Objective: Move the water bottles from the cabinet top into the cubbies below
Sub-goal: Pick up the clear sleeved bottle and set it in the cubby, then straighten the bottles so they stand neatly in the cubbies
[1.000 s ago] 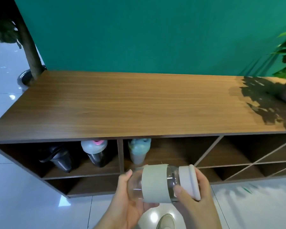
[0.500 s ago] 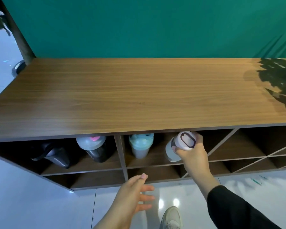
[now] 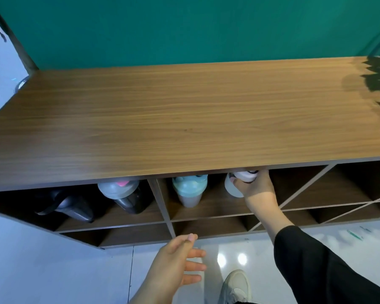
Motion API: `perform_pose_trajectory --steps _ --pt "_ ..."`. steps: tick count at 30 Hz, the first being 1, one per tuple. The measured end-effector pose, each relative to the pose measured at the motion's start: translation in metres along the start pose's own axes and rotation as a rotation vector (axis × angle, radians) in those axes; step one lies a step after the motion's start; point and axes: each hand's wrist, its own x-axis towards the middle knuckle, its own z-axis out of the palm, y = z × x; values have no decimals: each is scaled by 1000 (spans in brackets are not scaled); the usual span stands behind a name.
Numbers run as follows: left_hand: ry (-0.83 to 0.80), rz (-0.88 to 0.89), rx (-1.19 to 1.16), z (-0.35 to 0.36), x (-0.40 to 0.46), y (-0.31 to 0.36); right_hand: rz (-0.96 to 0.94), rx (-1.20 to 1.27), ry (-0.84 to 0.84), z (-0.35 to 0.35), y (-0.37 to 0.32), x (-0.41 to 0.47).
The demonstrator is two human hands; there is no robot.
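Note:
My right hand (image 3: 256, 187) reaches into the upper middle cubby and grips the white lid of a clear bottle with a pale sleeve (image 3: 233, 187), which stands upright, its top partly hidden under the wooden cabinet top (image 3: 184, 119). A teal-lidded shaker bottle (image 3: 189, 189) stands just left of it in the same cubby. In the left cubby stand a grey-lidded dark bottle with a pink cap (image 3: 121, 194) and a black bottle (image 3: 68, 205). My left hand (image 3: 178, 260) hovers open, low in front of the cabinet, holding nothing.
A green wall rises behind the cabinet. Diagonal dividers (image 3: 305, 194) split the cubbies on the right. A lower row of cubbies (image 3: 206, 227) runs beneath. Plant shadow falls on the top's far right (image 3: 377, 80). My shoe (image 3: 235, 286) is on the glossy white floor.
Both hands held the bottle sideways a second ago. The right hand alone then carried it into the middle cubby and has pushed it deeper; the left hand let go and dropped away.

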Motion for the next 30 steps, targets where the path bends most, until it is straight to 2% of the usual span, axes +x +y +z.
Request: perform_pose_trajectory --steps 7,10,16,21,24,28,30 --pt "38 123 165 15 -1 2 -34 212 -70 -5 27 -14" --pt "25 208 230 32 4 0 20 238 -80 -9 41 -26" --pt "-11 326 261 80 28 12 223 327 10 -11 56 -11" --pt "-7 370 236 119 58 34 292 406 -54 0 81 17" --pt "-31 355 218 133 74 49 361 438 -84 2 71 23" --pt "-58 399 218 143 89 55 295 384 -95 -2 67 17" --pt "-77 435 242 144 86 59 274 373 -49 -6 68 13"
